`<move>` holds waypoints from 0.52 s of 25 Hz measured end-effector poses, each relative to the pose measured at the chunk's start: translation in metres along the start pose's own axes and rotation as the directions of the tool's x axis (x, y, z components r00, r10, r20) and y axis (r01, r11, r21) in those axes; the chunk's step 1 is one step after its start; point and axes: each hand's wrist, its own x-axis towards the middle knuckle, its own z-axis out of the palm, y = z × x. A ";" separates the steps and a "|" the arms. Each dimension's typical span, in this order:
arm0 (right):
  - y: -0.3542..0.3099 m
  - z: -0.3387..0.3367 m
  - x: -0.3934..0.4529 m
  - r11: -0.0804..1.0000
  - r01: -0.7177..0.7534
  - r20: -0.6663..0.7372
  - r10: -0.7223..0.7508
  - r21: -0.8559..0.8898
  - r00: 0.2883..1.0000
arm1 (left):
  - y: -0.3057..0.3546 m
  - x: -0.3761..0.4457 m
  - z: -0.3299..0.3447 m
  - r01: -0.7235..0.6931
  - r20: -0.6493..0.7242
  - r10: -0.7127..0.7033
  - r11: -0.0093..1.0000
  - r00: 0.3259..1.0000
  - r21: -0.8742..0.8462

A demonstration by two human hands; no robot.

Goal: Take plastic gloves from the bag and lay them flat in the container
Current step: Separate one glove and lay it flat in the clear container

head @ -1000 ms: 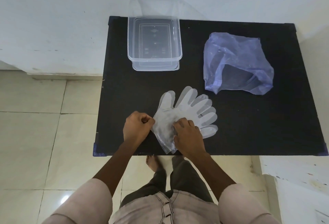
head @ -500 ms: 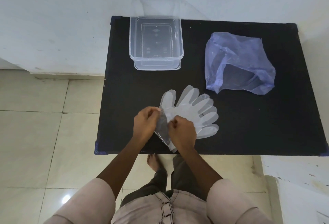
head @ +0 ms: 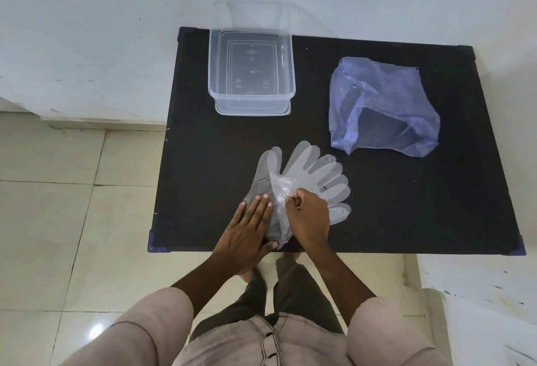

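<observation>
A stack of clear plastic gloves point(head: 315, 172) lies on the black table point(head: 406, 206) near its front edge, fingers fanned toward the back right. My left hand point(head: 247, 230) lies flat with spread fingers on the cuff part of a glove. My right hand point(head: 308, 217) pinches a crumpled fold of the top glove between thumb and fingers and lifts it off the stack. The clear plastic container point(head: 252, 75) stands at the back left with nothing inside it. The bluish plastic bag point(head: 383, 107) lies at the back right, its mouth open toward me.
The table stands against a white wall, with tiled floor to the left and below its front edge. A white ledge point(head: 479, 293) is at the lower right. My legs and bare feet show under the table's front edge.
My left hand has opened from a pinch and now presses flat on the glove cuff. My right hand has pulled a fold of the top glove up and to the right.
</observation>
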 end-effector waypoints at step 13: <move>-0.002 -0.093 0.029 0.996 0.092 -0.095 -0.091 0.009 0.991 | 0.001 -0.002 -0.010 0.009 0.104 -0.014 0.999 0.995 0.044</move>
